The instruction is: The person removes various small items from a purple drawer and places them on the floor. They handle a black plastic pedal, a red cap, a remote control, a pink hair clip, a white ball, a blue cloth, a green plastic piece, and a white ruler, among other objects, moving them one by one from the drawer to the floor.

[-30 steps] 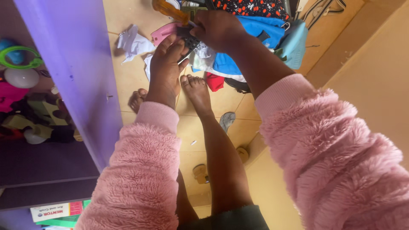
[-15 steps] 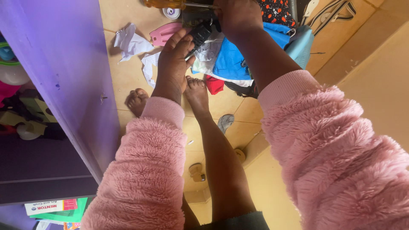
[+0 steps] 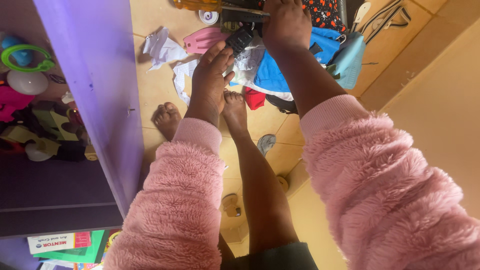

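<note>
Gripping a screwdriver in right hand, left hand fingers holding small black device, clothes pile beneath, purple shelf beside.

White book cover with red patch, green one beneath, bottom-left under purple shelf.

Home, looks like a bedroom or living area. Tan tiled floor strewn with clothes, crumpled paper and a sandal. Purple cupboard with shelves full of toys and books. Person stands barefoot in a fluffy pink sweater.
</note>
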